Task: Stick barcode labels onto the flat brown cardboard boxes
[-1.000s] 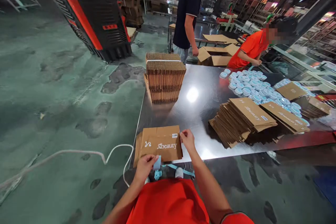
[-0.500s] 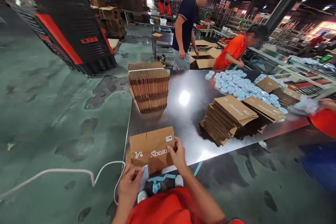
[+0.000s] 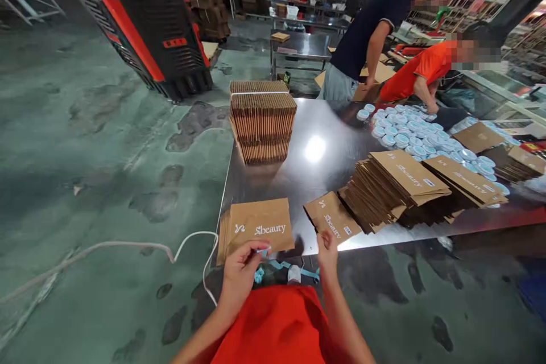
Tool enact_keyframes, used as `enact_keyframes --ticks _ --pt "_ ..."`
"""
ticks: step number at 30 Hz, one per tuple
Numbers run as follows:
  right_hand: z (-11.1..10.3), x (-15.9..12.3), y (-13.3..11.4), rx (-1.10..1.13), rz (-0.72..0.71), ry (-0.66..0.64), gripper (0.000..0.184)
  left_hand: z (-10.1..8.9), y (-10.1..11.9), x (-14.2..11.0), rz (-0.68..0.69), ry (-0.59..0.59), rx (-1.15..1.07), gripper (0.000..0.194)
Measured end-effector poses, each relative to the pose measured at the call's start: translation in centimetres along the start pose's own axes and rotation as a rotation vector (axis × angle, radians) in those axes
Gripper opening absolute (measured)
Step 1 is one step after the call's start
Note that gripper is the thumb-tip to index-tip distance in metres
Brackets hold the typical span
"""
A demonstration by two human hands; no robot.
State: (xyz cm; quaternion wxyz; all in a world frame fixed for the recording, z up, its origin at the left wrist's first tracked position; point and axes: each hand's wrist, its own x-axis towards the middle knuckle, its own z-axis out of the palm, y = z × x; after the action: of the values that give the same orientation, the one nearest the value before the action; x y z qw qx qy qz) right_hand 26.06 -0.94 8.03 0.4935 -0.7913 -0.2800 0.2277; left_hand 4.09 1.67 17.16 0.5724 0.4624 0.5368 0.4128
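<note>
My right hand (image 3: 327, 251) grips the near edge of a flat brown cardboard box (image 3: 333, 219) printed "Sbeauty". A small white label is stuck near its right corner, and its far right side meets the leaning stack of printed boxes (image 3: 377, 196). My left hand (image 3: 244, 272) is closed in a pinch, with a bit of light-blue strip showing at its fingertips. Just beyond it lies a low stack of flat boxes (image 3: 262, 219); the logo and "Sbeauty" show on the top one, and no label is visible there.
A strapped bundle of folded cardboard (image 3: 262, 125) stands at the table's far left. Round light-blue discs (image 3: 409, 131) are heaped at the right of the metal table (image 3: 315, 176). Two people work beyond it. A white cable (image 3: 187, 242) hangs by the left edge.
My right hand has carried the labelled box rightward, off the left stack to the leaning stack. Another box top now shows on the left. My view has turned left.
</note>
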Motion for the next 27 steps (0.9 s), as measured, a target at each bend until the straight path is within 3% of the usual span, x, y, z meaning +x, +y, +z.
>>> enact_keyframes --ticks 5,8,13,16,22,27 --pt "1.5 -5.6 -8.5 0.287 -0.218 -0.521 0.027 0.0 0.5 -0.6 0.002 -0.075 -0.091 0.017" --pt "1.3 -6.9 -11.1 0.273 -0.268 -0.676 0.022 -0.1 0.6 -0.9 0.015 -0.096 -0.097 0.017" --pt "1.1 -7.2 -10.8 0.244 -0.274 -0.711 0.015 -0.4 0.5 -0.6 -0.077 -0.081 -0.074 0.035" --pt "0.9 -7.0 -10.8 0.212 -0.285 -0.730 0.011 -0.8 0.4 -0.4 -0.090 -0.078 -0.043 0.024" --pt "0.6 -6.5 -11.3 0.242 -0.187 -0.770 0.012 -1.0 0.3 -0.3 0.050 -0.129 0.137 0.016" --pt "0.6 -6.5 -11.3 0.158 -0.284 -0.720 0.012 -0.6 -0.3 -0.1 0.019 -0.146 0.135 0.019"
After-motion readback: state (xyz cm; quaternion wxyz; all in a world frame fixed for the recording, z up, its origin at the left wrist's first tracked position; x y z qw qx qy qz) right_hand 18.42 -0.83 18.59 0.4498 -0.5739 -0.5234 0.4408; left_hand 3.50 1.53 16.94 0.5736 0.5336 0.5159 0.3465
